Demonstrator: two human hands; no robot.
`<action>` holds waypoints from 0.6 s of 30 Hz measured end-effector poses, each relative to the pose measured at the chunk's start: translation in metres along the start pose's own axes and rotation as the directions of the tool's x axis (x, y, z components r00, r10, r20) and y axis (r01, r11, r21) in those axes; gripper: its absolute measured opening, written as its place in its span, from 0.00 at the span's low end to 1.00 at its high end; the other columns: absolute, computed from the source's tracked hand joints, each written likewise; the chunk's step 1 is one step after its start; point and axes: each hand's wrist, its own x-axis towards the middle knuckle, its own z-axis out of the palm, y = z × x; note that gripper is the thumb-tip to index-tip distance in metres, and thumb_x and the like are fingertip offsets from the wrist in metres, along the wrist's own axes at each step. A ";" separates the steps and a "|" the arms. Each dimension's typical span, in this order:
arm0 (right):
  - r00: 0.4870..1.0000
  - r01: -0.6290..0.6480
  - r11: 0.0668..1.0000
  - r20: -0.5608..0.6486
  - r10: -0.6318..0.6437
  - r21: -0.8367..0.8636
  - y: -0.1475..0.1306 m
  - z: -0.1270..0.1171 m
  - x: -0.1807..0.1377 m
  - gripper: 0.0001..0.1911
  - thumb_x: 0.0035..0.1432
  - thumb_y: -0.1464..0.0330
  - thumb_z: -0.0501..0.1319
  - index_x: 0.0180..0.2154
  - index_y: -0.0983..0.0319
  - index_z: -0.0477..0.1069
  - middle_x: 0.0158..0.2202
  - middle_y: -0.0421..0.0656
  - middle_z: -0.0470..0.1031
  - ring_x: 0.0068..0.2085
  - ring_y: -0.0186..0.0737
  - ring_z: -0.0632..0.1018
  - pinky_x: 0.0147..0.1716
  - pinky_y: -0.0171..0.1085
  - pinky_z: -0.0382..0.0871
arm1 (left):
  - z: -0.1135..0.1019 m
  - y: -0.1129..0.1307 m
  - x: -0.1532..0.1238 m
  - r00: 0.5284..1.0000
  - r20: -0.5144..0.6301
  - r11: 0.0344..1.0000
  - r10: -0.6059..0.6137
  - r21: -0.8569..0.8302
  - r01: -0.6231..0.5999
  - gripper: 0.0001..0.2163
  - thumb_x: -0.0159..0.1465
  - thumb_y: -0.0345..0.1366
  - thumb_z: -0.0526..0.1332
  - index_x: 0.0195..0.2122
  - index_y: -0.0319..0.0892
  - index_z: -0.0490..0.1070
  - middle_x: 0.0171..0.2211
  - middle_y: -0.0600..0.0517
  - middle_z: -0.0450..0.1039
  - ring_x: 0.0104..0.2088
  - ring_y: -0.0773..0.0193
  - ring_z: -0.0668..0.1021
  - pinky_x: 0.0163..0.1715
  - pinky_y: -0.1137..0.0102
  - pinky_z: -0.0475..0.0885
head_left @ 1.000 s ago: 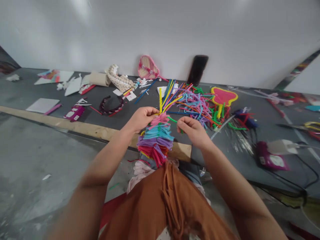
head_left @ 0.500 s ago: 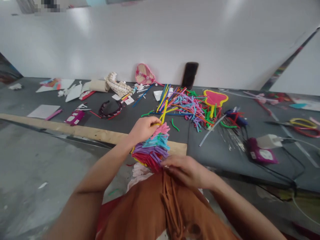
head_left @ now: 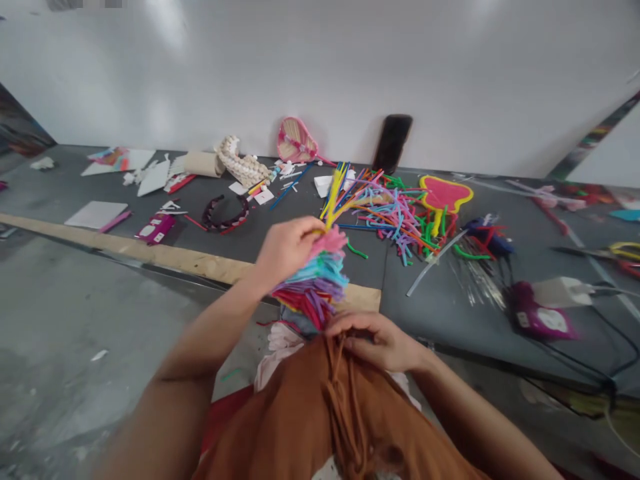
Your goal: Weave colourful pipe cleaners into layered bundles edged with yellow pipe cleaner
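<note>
My left hand (head_left: 290, 250) is closed at the top of a layered piece made of pipe cleaners (head_left: 320, 270), pinching it beside its yellow stems. Pink, turquoise, purple and dark red rows of folded stems run down the piece. Yellow pipe cleaners (head_left: 334, 212) stick up past my left fingertips. My right hand (head_left: 377, 340) is curled at the lower end of the piece, close to my brown clothing (head_left: 300, 407). Whatever lies between its thumb and fingers is hidden.
Beyond my hands, loose coloured pipe cleaners (head_left: 395, 217) lie on the dark table (head_left: 425, 310). A phone (head_left: 393, 143) leans on the white wall. Also here are a yellow-edged pink shape (head_left: 445, 195), a braided headband (head_left: 225, 217), scissors (head_left: 590, 253) and a white plug (head_left: 560, 291) with cables.
The view has shifted slightly, carrying the table things rightward. The layered piece has tilted a little, still in my left hand. My right thumb has moved slightly away from its fingertips.
</note>
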 end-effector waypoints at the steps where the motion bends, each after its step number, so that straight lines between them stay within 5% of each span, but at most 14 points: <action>1: 0.998 -0.020 1.000 -0.067 0.018 -0.021 -0.001 -0.007 -0.001 0.12 0.64 0.68 0.55 0.48 0.63 0.70 0.41 0.48 0.76 0.36 0.34 0.76 0.35 0.34 0.71 | -0.009 -0.006 0.008 0.996 -0.074 0.998 -0.045 -0.046 0.041 0.09 0.61 0.31 0.57 0.39 0.42 0.76 0.35 0.52 0.80 0.33 0.65 0.79 0.33 0.74 0.69; 5: 0.943 -0.178 0.901 -0.331 0.041 -0.396 0.004 -0.047 0.006 0.13 0.63 0.69 0.54 0.49 0.61 0.68 0.42 0.46 0.76 0.37 0.36 0.77 0.35 0.35 0.72 | -0.038 -0.022 0.030 0.922 -0.386 0.998 -0.035 -0.063 0.011 0.07 0.62 0.32 0.58 0.39 0.41 0.75 0.35 0.52 0.79 0.33 0.65 0.78 0.34 0.73 0.70; 9: 0.860 -0.435 0.495 -0.509 -0.018 -0.752 0.025 -0.083 0.035 0.16 0.62 0.70 0.54 0.50 0.65 0.68 0.44 0.51 0.75 0.39 0.41 0.77 0.38 0.38 0.73 | -0.026 -0.026 0.024 0.771 -0.573 0.960 0.278 0.187 -0.208 0.07 0.65 0.31 0.56 0.39 0.43 0.73 0.36 0.51 0.78 0.39 0.63 0.78 0.42 0.69 0.70; 13: 0.851 -0.486 0.351 -0.524 -0.017 -0.801 0.045 -0.094 0.063 0.13 0.59 0.68 0.58 0.46 0.63 0.72 0.45 0.54 0.75 0.46 0.50 0.75 0.42 0.43 0.70 | 0.019 -0.046 -0.010 0.680 -0.276 0.730 0.679 0.353 -0.586 0.08 0.61 0.29 0.62 0.40 0.47 0.74 0.36 0.53 0.79 0.39 0.63 0.79 0.46 0.65 0.70; 18: 0.843 -0.528 0.253 -0.537 0.039 -0.811 0.057 -0.097 0.071 0.08 0.61 0.70 0.55 0.36 0.61 0.74 0.39 0.51 0.75 0.43 0.48 0.74 0.38 0.40 0.68 | 0.051 -0.075 -0.058 0.714 -0.169 0.722 0.680 0.325 -0.611 0.13 0.59 0.25 0.64 0.41 0.49 0.74 0.32 0.56 0.80 0.38 0.65 0.80 0.50 0.60 0.66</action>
